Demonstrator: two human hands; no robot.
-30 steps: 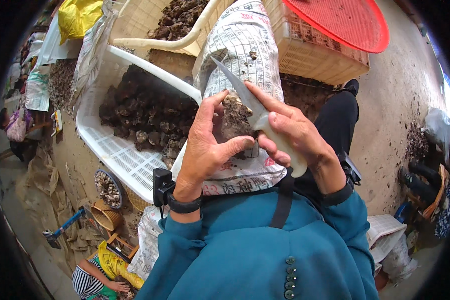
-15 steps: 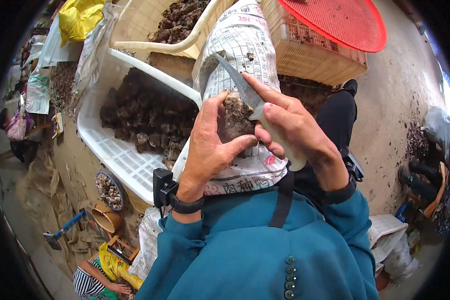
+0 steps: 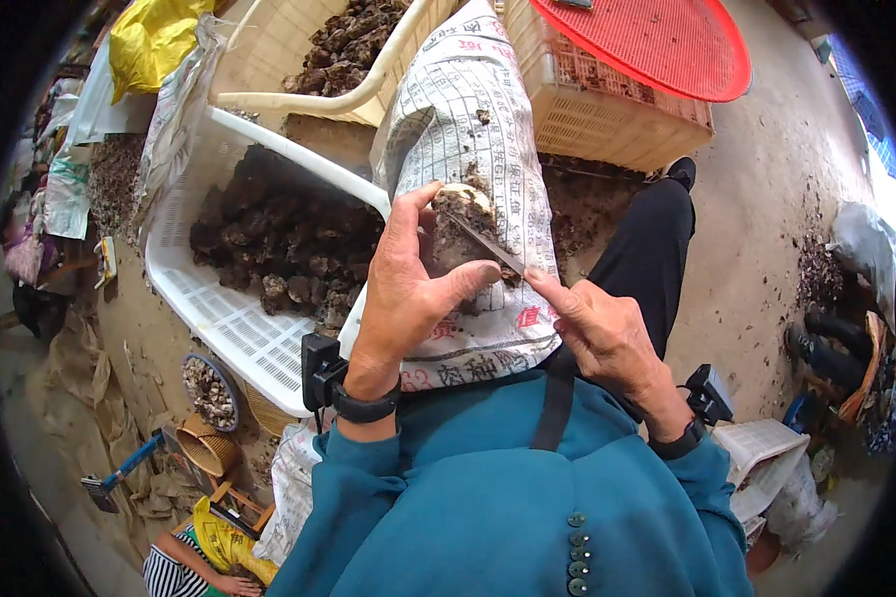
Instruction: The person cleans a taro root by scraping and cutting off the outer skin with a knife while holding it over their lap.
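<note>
A dark brown, dirt-crusted lump (image 3: 451, 244) with a pale cut patch on its upper end rests over the white printed sack (image 3: 458, 109) across my lap. My left hand (image 3: 408, 291) grips it between thumb and fingers from the left. In my right hand (image 3: 605, 336) is a knife (image 3: 490, 243), its handle hidden in the curled fingers and the forefinger stretched along the back of the blade. The blade lies across the lump's face, its tip pointing up and left. Brown crumbs are scattered on the sack.
Left of the sack stands a white plastic crate (image 3: 229, 328) holding many dark lumps. Beyond it, a cream crate (image 3: 259, 98) holds more. A red mesh tray (image 3: 657, 45) tops another cream crate (image 3: 617, 129). Lower left are a small basket (image 3: 209, 445) and another person's hand (image 3: 237, 586).
The knife has swung down from pointing past the lump to lying across it, edge-on to view. My right hand has moved down and right. The lump's pale patch now shows at the top.
</note>
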